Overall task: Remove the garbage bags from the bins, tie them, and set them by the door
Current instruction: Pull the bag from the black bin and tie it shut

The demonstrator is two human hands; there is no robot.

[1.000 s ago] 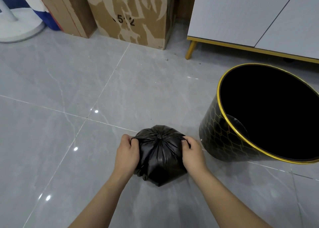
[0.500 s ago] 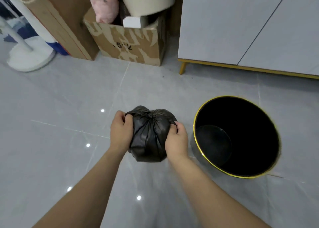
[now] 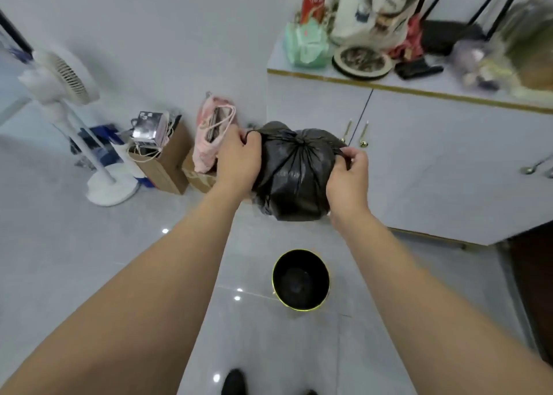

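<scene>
A black garbage bag (image 3: pixel 294 173), gathered at its top, hangs in the air in front of me at about chest height. My left hand (image 3: pixel 238 159) grips its upper left side and my right hand (image 3: pixel 347 171) pinches its upper right side. Far below, on the grey tile floor, stands the black bin with a gold rim (image 3: pixel 300 279), upright and with no bag in it.
A white cabinet with gold trim (image 3: pixel 434 161) stands to the right, its top crowded with bags and a can. A white standing fan (image 3: pixel 64 95) and cardboard boxes (image 3: pixel 164 161) line the left wall. My shoe (image 3: pixel 233 381) shows at the bottom edge.
I have risen from near the floor, lifting the bag up with both hands. The bin now lies far below and looks small. The cabinet top has come into view.
</scene>
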